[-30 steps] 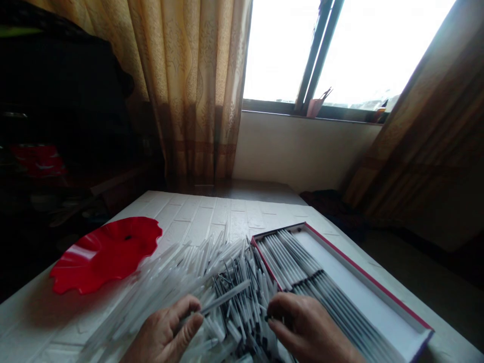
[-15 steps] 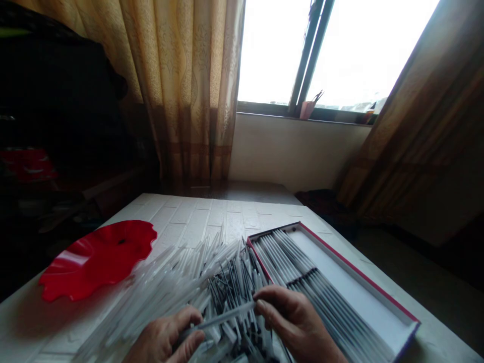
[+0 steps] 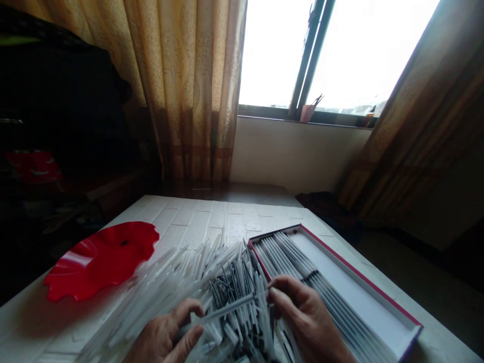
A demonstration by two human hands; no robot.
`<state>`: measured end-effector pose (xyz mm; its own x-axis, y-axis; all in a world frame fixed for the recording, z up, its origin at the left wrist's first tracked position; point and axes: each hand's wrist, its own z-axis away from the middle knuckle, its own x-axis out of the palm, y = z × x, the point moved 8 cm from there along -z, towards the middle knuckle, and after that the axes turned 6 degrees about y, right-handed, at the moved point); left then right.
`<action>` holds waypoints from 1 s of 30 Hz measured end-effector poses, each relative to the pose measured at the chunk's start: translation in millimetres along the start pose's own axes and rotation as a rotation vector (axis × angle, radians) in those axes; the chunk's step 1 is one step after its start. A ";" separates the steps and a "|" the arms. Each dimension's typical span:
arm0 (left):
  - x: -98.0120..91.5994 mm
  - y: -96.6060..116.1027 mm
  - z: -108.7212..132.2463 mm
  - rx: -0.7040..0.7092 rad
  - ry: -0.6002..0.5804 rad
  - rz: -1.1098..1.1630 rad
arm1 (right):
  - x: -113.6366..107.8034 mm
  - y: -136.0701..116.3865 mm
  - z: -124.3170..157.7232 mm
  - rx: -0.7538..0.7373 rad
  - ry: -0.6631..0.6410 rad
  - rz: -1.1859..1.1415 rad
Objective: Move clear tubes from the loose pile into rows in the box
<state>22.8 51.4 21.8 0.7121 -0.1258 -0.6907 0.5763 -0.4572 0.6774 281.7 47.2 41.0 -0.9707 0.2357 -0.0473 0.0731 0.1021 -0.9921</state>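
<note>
Over on the left, close against the surface's left edge, lay my red scallop-rimmed dish (image 3: 102, 262), and nothing was touching it! Next along came the big heap of clear tubes (image 3: 162, 282), spread across the middle of the white brick-patterned table (image 3: 249, 219) and running down toward the near edge. In front of it worked my left hand (image 3: 164, 330), nearly closed, thumb and forefinger curled round one end of a single translucent tube (image 3: 230, 308). That tube, the piece of the moment, slanted up to the right, above the near part of the pile, straight over a cluster of dark slim rods (image 3: 227, 282). And at its far end, my right hand (image 3: 302, 312), thumb and forefinger pinched together on a slim tip (image 3: 260, 293); whether that was a separate piece, the blur wouldn't let me tell. So the step in hand, as I judged it, was lining up or fitting that one piece between both hands, and the next move called for a steady left grip and a small, straight push or pull from the right. Finally, along the right edge, the red-rimmed box (image 3: 359, 273), neat rows of sticks (image 3: 340, 307) packed down its left side, white floor showing on its right!
</note>
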 end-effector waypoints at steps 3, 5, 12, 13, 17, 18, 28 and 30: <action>-11.2 -10.9 -0.2 -0.064 0.120 0.081 | -44.8 -7.5 -6.5 -0.082 0.317 -0.128; -11.8 -19.4 -0.5 -0.117 0.134 0.219 | -68.4 -12.8 -5.7 -0.157 0.485 -0.151; -8.1 -32.5 -5.6 -0.246 0.075 0.598 | -27.0 -32.7 6.2 -0.567 0.251 0.424; -9.7 -32.4 -6.2 -0.247 0.074 0.609 | -17.5 -31.7 8.0 -0.620 0.196 0.496; -14.6 -26.7 -5.3 -0.188 0.041 0.609 | -0.1 -20.2 7.7 -0.675 0.071 0.685; -15.1 -23.9 -4.3 -0.155 0.027 0.599 | 1.5 -16.6 6.5 -0.657 0.046 0.734; -44.7 17.2 5.3 0.399 0.314 -0.026 | 3.6 -2.3 3.7 -0.510 -0.086 1.064; -45.7 25.6 8.2 0.482 0.358 -0.114 | 2.8 -6.1 4.3 -0.517 -0.069 1.050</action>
<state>1.7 38.2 68.6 0.7952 0.2131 -0.5676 0.4704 -0.8076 0.3558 277.6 43.1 46.4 -0.3878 0.3863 -0.8369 0.9147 0.2733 -0.2977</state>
